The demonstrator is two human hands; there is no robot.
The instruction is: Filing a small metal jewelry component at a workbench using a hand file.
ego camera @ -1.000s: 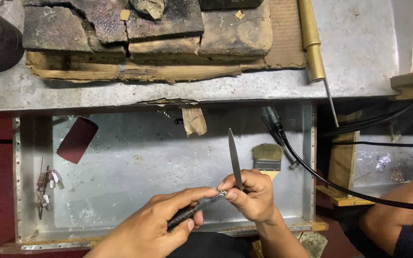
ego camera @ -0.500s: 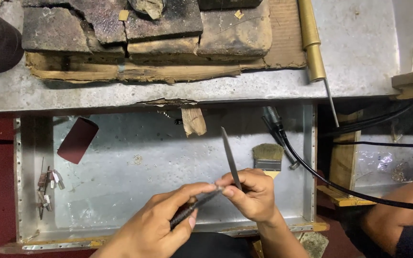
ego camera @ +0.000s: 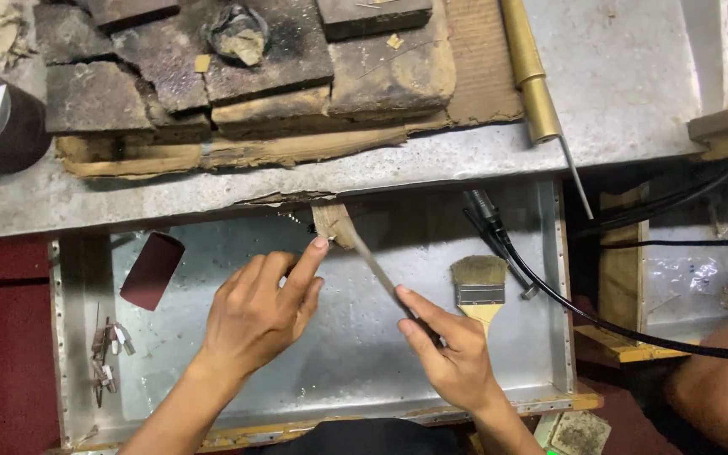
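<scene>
My left hand [ego camera: 259, 316] reaches up to the small wooden bench peg [ego camera: 330, 221] under the bench edge. Its thumb and forefinger pinch a tiny bright piece [ego camera: 329, 242] against the peg; I cannot make out what the piece is. My right hand [ego camera: 452, 354] grips the handle end of a slim grey metal file [ego camera: 374, 263]. The file slants up and left, and its tip rests at the peg beside my left fingertips. Both hands hover over the metal catch tray [ego camera: 238, 396].
Charred firebricks [ego camera: 238, 76] lie on a worn board on the grey bench. A brass torch [ego camera: 531, 80] lies at the right. In the tray are a paintbrush [ego camera: 479, 286], a black hose [ego camera: 549, 291], a red-brown sandpaper piece [ego camera: 152, 270] and small metal tools [ego camera: 104, 358]. A bare limb [ego camera: 714, 383] shows at lower right.
My left hand has moved up from the tray's front to the peg. The file, upright before, now slants toward the peg. The view has shifted closer.
</scene>
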